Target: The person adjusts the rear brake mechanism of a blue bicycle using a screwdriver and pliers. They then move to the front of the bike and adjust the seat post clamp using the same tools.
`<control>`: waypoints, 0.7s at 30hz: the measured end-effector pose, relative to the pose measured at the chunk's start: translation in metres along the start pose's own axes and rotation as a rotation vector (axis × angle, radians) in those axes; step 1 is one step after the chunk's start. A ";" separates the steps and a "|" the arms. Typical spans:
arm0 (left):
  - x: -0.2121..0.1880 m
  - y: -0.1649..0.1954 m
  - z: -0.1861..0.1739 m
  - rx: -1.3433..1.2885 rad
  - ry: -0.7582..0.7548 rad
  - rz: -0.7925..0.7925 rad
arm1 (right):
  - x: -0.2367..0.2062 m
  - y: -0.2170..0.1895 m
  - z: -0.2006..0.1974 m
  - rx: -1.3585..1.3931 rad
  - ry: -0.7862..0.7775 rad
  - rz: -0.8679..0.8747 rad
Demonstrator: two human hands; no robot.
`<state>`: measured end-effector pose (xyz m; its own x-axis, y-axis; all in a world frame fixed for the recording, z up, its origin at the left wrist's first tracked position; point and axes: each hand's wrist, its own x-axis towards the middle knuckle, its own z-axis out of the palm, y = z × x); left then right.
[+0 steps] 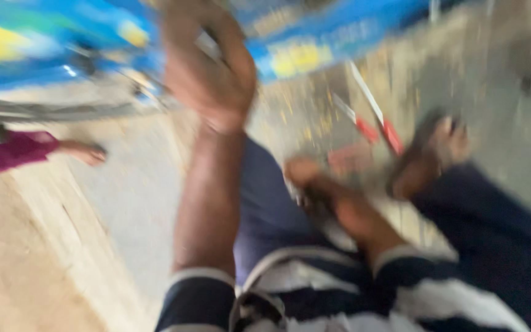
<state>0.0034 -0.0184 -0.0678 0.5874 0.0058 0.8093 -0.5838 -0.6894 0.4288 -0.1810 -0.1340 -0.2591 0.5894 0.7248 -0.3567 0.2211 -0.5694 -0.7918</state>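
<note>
While the blue frame (339, 37) fills the view above your fingers, keep your left hand (210, 74) steady on it; its fingers look curled round a pale bar, though blur hides the grip. Your right hand (314, 181) hangs low over your lap, fingers clenched, contents unclear.

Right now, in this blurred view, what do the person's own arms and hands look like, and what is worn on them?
Both forearms are bare, and the left hand and right hand wear no gloves. The sleeves are pushed up toward the elbows: dark navy with broad white stripes and a white band at each cuff. The blur hides any rings or a watch.
</note>
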 end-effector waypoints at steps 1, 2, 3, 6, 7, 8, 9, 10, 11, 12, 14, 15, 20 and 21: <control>0.008 0.005 0.003 0.062 0.063 0.091 | -0.002 -0.011 -0.011 -0.021 -0.031 -0.001; 0.012 0.014 0.004 0.144 0.040 0.035 | -0.004 -0.022 -0.020 -0.039 -0.063 0.010; 0.020 0.018 0.005 0.111 0.061 0.066 | -0.008 -0.033 -0.032 -0.049 -0.086 0.022; 0.036 0.028 0.005 0.060 0.113 0.101 | -0.012 -0.062 -0.058 -0.090 -0.125 0.050; 0.040 0.030 0.005 0.035 0.122 0.091 | -0.013 -0.069 -0.062 -0.095 -0.125 0.060; 0.043 0.030 0.004 0.010 0.120 0.080 | -0.014 -0.075 -0.065 -0.104 -0.132 0.071; 0.044 0.031 0.004 -0.020 0.113 0.066 | -0.014 -0.078 -0.067 -0.109 -0.132 0.079; 0.045 0.029 0.004 -0.013 0.113 0.067 | -0.015 -0.082 -0.069 -0.109 -0.133 0.089; 0.045 0.029 0.004 -0.011 0.115 0.072 | -0.015 -0.084 -0.070 -0.114 -0.130 0.094; 0.045 0.028 0.005 -0.012 0.117 0.078 | -0.016 -0.085 -0.069 -0.112 -0.137 0.101; 0.044 0.027 0.007 -0.008 0.114 0.081 | -0.017 -0.088 -0.069 -0.112 -0.139 0.117; 0.043 0.026 0.007 -0.004 0.108 0.079 | -0.016 -0.089 -0.070 -0.109 -0.136 0.121; 0.041 0.025 0.008 -0.011 0.109 0.070 | -0.016 -0.096 -0.072 -0.094 -0.112 0.148; 0.040 0.025 0.008 -0.015 0.106 0.066 | -0.017 -0.097 -0.072 -0.089 -0.106 0.154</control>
<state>0.0172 -0.0416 -0.0276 0.4851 0.0381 0.8737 -0.6279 -0.6801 0.3783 -0.1567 -0.1185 -0.1407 0.5374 0.6605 -0.5243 0.2047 -0.7053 -0.6787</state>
